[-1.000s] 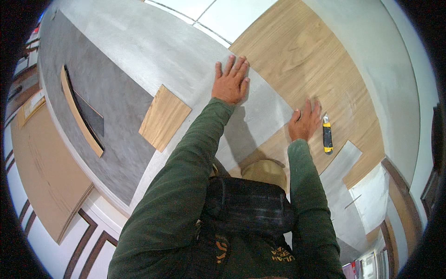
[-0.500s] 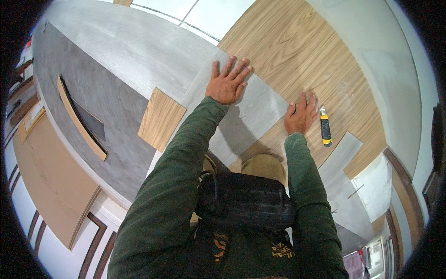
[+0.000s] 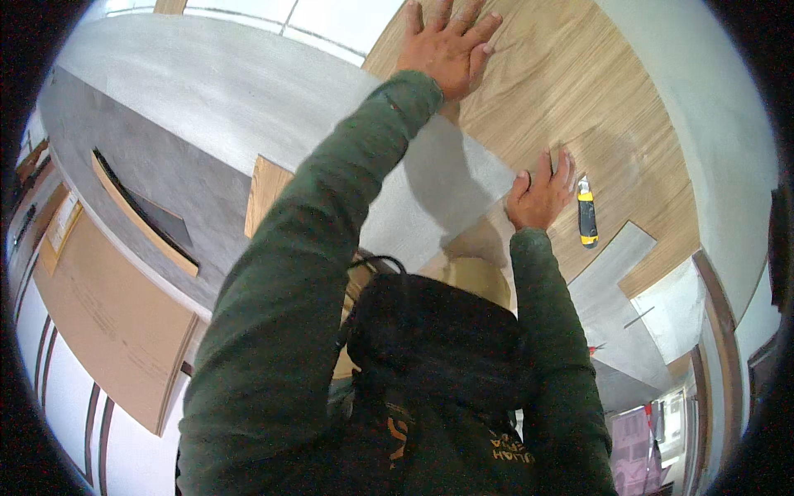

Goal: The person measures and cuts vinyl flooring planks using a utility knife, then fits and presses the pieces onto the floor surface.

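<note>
The wood-look flooring is touched under the right hand's slightly parted fingers; beyond them, the left hand's fingers are spread over it, contact unclear. It is probably light, semi-stiff and slick, best held by its edges. Nearer the body, the black waist pack's contents are hidden.

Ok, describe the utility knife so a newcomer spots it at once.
Find the broad wood-grain flooring at upper right. Near its lower end, up and left of a grey plank, lies the slim utility knife. Its black and yellow body stands out from the plain brown and grey around it.
</note>
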Demonstrator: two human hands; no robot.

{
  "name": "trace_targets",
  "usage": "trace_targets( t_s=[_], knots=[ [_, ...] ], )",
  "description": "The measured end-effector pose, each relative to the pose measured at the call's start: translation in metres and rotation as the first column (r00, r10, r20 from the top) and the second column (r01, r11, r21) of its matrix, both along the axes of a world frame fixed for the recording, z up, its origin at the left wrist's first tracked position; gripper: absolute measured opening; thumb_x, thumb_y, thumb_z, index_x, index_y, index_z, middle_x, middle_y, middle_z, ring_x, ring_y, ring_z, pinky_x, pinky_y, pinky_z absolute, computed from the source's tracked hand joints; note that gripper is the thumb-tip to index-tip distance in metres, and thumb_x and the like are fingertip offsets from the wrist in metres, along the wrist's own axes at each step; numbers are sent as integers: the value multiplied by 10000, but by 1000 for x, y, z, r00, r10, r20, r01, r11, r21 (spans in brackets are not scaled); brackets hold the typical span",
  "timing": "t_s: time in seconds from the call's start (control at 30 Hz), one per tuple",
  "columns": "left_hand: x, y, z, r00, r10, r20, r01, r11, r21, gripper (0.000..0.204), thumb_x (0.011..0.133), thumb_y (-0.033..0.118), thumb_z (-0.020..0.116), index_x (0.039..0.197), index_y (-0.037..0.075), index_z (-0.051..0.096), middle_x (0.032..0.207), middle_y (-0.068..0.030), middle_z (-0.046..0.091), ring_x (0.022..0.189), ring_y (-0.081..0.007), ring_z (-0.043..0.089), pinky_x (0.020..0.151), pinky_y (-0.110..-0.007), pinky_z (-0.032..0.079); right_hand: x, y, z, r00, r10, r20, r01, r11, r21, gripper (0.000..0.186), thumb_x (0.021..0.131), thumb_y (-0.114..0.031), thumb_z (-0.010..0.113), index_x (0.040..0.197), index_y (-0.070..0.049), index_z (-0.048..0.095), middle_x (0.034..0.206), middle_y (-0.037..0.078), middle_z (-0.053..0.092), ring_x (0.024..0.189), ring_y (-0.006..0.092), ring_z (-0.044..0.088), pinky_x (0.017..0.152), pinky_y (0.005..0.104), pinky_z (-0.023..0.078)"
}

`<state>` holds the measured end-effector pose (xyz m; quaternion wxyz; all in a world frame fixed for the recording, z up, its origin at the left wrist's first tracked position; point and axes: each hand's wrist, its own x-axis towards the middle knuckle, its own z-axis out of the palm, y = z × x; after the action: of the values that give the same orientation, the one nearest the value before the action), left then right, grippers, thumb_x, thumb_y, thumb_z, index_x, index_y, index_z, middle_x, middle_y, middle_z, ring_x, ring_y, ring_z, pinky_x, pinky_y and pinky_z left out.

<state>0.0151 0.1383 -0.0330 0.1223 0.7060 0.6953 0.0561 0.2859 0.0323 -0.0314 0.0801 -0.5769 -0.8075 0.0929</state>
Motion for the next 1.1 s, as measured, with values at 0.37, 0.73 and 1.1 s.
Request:
trace_targets(
  t_s=[0.37, 0.73, 1.1],
  knots=[
    [-13, -114, 2, 997, 73, 10, -73, 997, -4, 535, 1016, 431, 339, 1491, 186, 364, 1598, -61, 251, 1484, -327, 163, 1182, -579, 119, -5, 2, 2, 1000, -3, 13, 3, 1000, 7, 502, 864, -316, 582, 1310, -87, 556, 1439, 160, 386, 1342, 382, 345, 1098, 566, 258],
    [-6, -258, 23, 936, 348, -48, -351, 923, -159, 524, 1002, 462, 341, 1502, 307, 344, 1606, 29, 240, 1495, -259, 145, 1213, -524, 94, -6, -10, 2, 1000, 3, 14, -3, 999, 53, 527, 860, -277, 601, 1355, -111, 529, 1448, 179, 391, 1353, 400, 340, 1098, 590, 257],
    [-10, -255, 16, 919, 388, 73, -375, 916, -140, 510, 967, 420, 450, 1463, 307, 418, 1591, 33, 282, 1484, -263, 195, 1193, -543, 124, -18, 0, 1, 993, 68, -99, -57, 992, 110, 552, 859, -223, 586, 1365, -24, 491, 1422, 236, 430, 1334, 421, 373, 1109, 561, 263]
  ],
)
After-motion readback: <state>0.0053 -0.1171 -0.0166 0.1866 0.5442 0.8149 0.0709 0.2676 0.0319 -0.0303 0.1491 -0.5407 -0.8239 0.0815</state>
